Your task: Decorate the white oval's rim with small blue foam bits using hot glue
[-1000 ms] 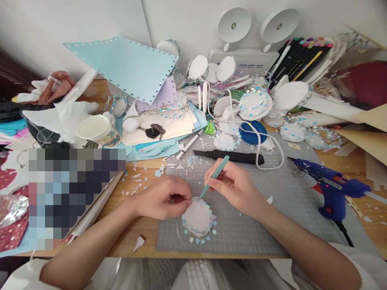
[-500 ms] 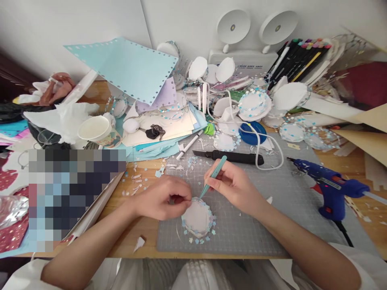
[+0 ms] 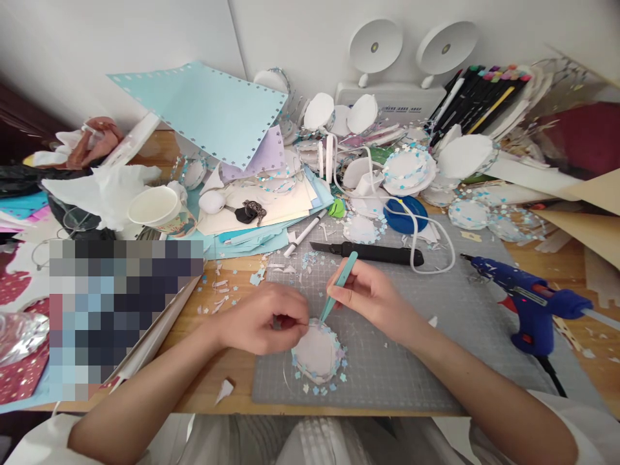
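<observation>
A small white paper disc edged with tiny blue and lilac flower cut-outs lies on the grey cutting mat near its front left. My left hand pinches the disc's left rim with closed fingers. My right hand grips mint-green tweezers, whose tips touch the disc's upper rim. Loose paper flowers lie scattered around the disc's lower edge.
A blue hot glue gun rests at the mat's right edge. A black utility knife, a white cable and a blue lid lie behind my hands. Finished discs, paper sheets, a paper cup and markers crowd the back.
The tweezers have tilted slightly more upright and my hands and the disc have shifted a little. Otherwise the scene is the same.
</observation>
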### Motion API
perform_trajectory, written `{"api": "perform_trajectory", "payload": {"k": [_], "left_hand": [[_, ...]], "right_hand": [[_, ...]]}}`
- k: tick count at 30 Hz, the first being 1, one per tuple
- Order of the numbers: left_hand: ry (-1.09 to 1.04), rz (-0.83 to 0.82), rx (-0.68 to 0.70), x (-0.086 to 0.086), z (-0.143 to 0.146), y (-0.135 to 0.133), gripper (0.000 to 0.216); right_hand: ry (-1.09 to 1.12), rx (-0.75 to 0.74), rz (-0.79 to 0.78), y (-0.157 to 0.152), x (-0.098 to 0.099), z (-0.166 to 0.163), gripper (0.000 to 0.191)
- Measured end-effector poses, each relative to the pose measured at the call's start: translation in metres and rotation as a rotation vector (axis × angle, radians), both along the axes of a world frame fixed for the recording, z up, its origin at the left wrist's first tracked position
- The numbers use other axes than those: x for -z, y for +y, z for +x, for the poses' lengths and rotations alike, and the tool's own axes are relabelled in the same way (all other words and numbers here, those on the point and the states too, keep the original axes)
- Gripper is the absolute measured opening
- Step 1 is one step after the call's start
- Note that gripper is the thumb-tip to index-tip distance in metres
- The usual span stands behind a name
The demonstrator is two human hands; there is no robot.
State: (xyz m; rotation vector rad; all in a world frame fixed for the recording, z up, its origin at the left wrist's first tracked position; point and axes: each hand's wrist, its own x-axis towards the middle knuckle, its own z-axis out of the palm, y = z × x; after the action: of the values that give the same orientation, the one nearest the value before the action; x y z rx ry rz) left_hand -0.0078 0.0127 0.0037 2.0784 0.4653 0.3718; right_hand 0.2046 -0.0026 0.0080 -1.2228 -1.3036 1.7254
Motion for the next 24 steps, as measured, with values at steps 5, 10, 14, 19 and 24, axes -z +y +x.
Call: {"api": "perform_trajectory", "payload": {"k": [5, 10, 14, 19, 24], "left_hand": [[0.009, -0.007, 0.011, -0.001, 0.000, 0.000, 0.015], [-0.004, -0.083, -0.003, -0.001, 0.000, 0.000, 0.017], [-0.067, -0.270, -0.036, -0.002, -0.001, -0.001, 0.022], [-0.167, -0.447, -0.090, -0.004, -0.003, 0.000, 0.026], [-0.261, -0.635, -0.242, 0.000, -0.007, 0.000, 0.032]], "right_hand": [[-0.022, -0.022, 0.023, -0.001, 0.003, -0.001, 0.026], [0.005, 0.028, 0.034, 0.003, -0.001, 0.002, 0.027], [0.029, 0.132, 0.107, 0.004, -0.001, 0.007, 0.023], [0.125, 0.104, 0.236, 0.000, 0.001, 0.009, 0.013], [0.148, 0.302, 0.231, 0.004, 0.001, 0.009, 0.011]]}}
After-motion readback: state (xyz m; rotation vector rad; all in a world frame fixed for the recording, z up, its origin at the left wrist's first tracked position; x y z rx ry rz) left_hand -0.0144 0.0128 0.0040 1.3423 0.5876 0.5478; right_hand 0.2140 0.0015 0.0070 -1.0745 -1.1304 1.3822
